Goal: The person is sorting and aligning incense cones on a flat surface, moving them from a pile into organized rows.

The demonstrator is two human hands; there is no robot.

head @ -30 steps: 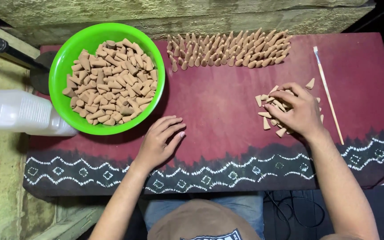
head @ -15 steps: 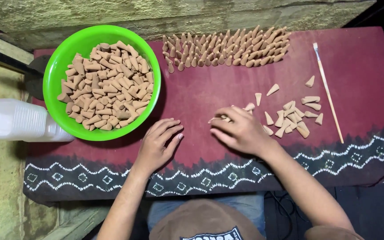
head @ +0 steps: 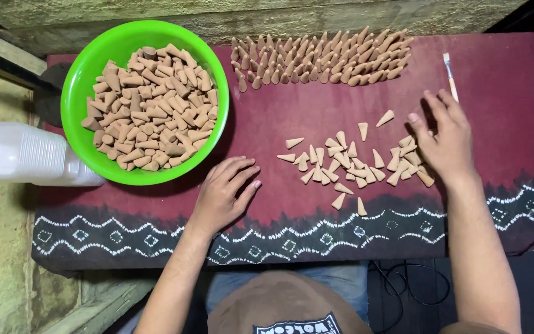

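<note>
Both hands lie flat and empty on the maroon cloth (head: 514, 80). The right hand (head: 445, 139), fingers spread, covers the right edge of the loose brown cones (head: 347, 162); the left hand (head: 222, 195) rests just below the green bowl (head: 81, 77).

A bare strip of the table (head: 316, 111) runs between the standing row of cones (head: 319, 59) along the far edge and the scattered loose cones (head: 347, 164) nearer the person. The green bowl (head: 78, 80) blocks the left end. The left hand (head: 224, 195) lies flat just beside the bowl, with open cloth between it and the loose cones. The right hand (head: 443, 139) covers the scatter's right edge, close to the thin brush (head: 450, 74).
</note>
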